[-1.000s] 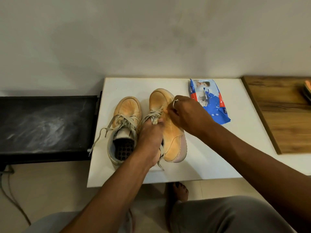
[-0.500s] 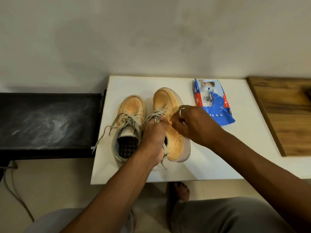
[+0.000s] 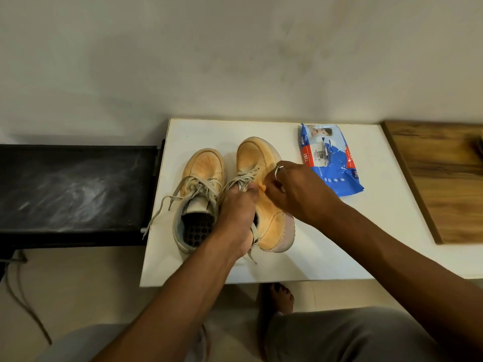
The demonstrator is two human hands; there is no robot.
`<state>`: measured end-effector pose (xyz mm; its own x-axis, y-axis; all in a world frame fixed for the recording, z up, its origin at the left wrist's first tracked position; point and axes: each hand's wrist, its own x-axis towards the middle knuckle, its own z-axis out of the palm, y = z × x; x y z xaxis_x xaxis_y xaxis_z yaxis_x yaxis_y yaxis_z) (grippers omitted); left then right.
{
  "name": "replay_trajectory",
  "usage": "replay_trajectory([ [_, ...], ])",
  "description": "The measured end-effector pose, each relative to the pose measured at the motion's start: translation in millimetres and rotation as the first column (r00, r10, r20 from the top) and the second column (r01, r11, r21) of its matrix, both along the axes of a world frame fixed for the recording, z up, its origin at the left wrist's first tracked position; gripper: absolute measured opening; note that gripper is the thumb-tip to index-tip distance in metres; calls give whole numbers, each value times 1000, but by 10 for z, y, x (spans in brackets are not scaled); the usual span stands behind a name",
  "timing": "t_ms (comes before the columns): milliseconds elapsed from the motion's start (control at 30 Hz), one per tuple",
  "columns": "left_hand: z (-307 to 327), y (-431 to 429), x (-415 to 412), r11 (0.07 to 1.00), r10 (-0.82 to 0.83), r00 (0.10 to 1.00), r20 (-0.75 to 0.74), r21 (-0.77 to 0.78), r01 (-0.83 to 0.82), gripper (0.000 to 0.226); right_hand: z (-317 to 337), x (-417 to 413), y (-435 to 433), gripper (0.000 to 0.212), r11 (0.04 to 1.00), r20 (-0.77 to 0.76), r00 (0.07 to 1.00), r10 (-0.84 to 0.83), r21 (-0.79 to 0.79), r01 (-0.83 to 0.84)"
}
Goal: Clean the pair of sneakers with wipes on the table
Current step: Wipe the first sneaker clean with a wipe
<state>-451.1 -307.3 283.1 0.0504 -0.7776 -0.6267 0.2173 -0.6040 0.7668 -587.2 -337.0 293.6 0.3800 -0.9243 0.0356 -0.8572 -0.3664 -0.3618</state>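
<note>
Gripping a scuffed, round-toed sneaker (image 3: 271,222) — left hand (image 3: 235,212), right hand (image 3: 298,192).

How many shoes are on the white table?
2. The left sneaker stands on the white table near its left edge, laces loose. The right sneaker is right beside it, gripped by the left hand. No others seem hidden.

Ringed right grip (image 3: 295,192), grey trousers (image 3: 352,335)
</note>
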Motion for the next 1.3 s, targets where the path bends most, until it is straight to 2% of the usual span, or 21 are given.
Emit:
replay_trajectory([
  [167, 0, -6, -20, 1000, -14, 1000, 13, -15, 14, 27, -44, 52, -268, 27, 992, -38, 999, -3, -126, -2],
  [267, 5, 5, -50, 1000, -19, 999, 34, -23, 20, 28, -19, 79, -409, 24, 993, -84, 996, 4, -118, -14],
  [433, -13, 17, -48, 1000, -4, 999, 39, -30, 6, 26, 52, 62, -330, 25, 999, -80, 996, 43, 10, -43],
  [600, -32, 21, -28, 1000, 11, 999, 30, -27, -10, 30, 174, 0, -175, 22, 975, -80, 997, 25, 223, -7],
  [700, -34, 23, -19, 999, 14, 999, 32, -31, -13, 29, 186, 2, -114, 19, 966, -81, 996, 26, 257, -4],
  [800, -9, 27, -22, 999, 20, 1000, 24, -26, -19, 28, 152, 25, -100, 20, 976, -112, 994, 5, 219, 20],
  [933, -19, 17, -3, 999, -20, 1000, 2, -50, 20, 29, 65, 57, -100, 29, 998, -126, 992, 25, 58, -18],
  [1100, 15, 25, -46, 997, -46, 998, 38, -54, 48, 26, -23, 82, -350, 23, 997, -137, 990, -11, -77, 1],
  [1300, 45, 32, -70, 998, -7, 998, 69, -55, 10, 27, -74, 162, -705, 13, 995, -222, 972, -73, -79, 57],
])
